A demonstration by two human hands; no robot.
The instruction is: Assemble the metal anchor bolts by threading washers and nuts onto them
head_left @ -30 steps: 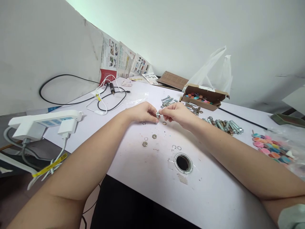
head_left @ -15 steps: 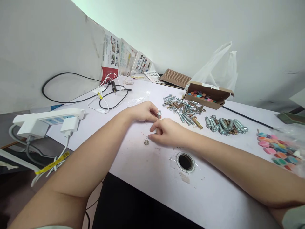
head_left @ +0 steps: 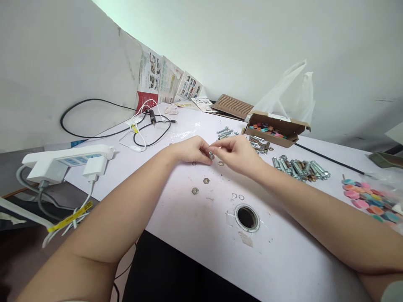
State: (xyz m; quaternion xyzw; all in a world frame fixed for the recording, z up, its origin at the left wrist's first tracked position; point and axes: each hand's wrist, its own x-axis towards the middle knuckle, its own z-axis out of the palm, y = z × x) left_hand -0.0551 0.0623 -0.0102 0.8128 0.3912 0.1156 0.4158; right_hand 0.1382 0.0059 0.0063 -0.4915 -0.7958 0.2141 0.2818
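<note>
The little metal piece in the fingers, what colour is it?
The metal piece is shiny silver, partly hidden by the fingers; it shows best in the head view.

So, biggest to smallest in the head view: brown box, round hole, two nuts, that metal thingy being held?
1. Brown box
2. Round hole
3. Nearer nut and farther nut: look alike
Metal thingy: partly hidden, unranked

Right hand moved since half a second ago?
Yes. Judged against the round, metal-rimmed hole, the right hand has shifted forward, farther from it, and slightly to the right.
</note>
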